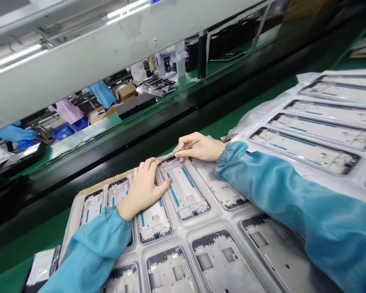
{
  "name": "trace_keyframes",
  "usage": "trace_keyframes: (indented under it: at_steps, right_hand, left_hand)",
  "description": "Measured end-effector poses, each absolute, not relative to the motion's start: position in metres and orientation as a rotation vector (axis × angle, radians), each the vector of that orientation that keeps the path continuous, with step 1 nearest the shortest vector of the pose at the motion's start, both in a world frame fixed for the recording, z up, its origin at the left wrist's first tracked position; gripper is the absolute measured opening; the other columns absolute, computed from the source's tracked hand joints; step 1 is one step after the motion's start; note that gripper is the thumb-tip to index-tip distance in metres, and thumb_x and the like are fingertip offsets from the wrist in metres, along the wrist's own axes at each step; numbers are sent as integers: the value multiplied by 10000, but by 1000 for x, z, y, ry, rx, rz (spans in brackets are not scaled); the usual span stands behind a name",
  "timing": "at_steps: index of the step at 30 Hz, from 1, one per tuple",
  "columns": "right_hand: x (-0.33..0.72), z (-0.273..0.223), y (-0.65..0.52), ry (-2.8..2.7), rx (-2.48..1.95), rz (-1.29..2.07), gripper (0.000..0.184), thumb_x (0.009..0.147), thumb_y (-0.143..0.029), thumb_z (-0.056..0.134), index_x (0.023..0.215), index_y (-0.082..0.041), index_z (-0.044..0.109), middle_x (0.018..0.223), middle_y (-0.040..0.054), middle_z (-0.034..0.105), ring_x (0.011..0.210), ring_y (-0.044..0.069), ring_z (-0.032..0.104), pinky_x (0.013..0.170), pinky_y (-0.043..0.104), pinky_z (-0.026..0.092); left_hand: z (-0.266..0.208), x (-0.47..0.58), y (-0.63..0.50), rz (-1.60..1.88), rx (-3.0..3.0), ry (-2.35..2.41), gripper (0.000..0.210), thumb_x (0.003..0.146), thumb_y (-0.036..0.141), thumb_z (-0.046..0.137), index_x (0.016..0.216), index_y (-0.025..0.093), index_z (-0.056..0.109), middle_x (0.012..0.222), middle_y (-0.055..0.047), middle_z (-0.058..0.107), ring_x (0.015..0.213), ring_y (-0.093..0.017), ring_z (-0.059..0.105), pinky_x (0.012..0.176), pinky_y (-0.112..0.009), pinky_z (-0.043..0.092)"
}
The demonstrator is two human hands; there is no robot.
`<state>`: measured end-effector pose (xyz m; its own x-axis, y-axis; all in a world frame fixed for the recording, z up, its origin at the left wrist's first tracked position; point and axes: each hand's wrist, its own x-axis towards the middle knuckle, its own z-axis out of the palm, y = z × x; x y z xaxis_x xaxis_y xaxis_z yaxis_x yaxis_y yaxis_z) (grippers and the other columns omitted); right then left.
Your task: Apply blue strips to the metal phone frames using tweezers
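Note:
My right hand (pixel 198 147) pinches a slim pair of metal tweezers (pixel 187 145). The tip points down and left, at the far end of a phone frame (pixel 187 191) with two blue strips. My left hand (pixel 144 185) lies over the left side of this frame, fingers stretched and thumb apart, with the fingertips near the tweezers' tip. Exactly what the tip touches is too small to tell. The frame sits in a pocket of a grey moulded tray (pixel 183 232). Part of a neighbouring phone frame (pixel 155 221) is hidden under my left hand.
More phone frames (pixel 225 260) fill the tray's near row. To the right, a second tray (pixel 295 160) holds several frames on white sheeting. A dark box with a plastic bag (pixel 41 266) lies at lower left. Behind the green bench runs a dark rail (pixel 134 142); people work beyond it.

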<state>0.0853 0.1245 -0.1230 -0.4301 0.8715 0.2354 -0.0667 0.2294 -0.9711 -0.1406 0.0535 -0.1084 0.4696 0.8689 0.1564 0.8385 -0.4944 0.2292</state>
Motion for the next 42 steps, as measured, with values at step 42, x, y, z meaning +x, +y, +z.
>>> trace_keyframes:
  at_steps: [42]
  right_hand:
    - [86,-132,138,-1735,-706,1315,326,689,-398,804,699,-128,620,588,55,697,562,167,669,488,227,474]
  left_hand:
    - [-111,-136,52,241,2720,1615,457,925,302,449,1359,168,497,1371,-125,484,1183,-291,468,997,-462,409]
